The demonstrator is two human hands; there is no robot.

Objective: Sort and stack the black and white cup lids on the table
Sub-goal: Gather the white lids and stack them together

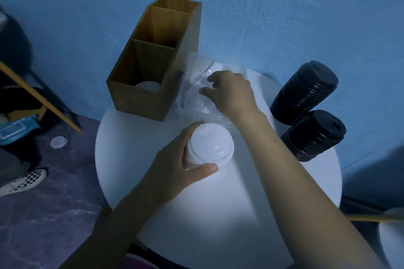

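Left hand gripping white stack just in front of box. Right hand reaching into tub beside box, fingers curling, can't tell if holding. Black stacks lying right of box.

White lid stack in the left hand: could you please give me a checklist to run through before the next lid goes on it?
1. The left hand grips the white lid stack securely: ok.
2. The right hand has pinched a lid inside the clear container: cannot tell.
3. More loose white lids lie in that container: ok.
4. The black lid stacks lie apart from the white ones, on the table: ok.
5. No lid has gone astray: not ok, there is a stray lid on the floor.
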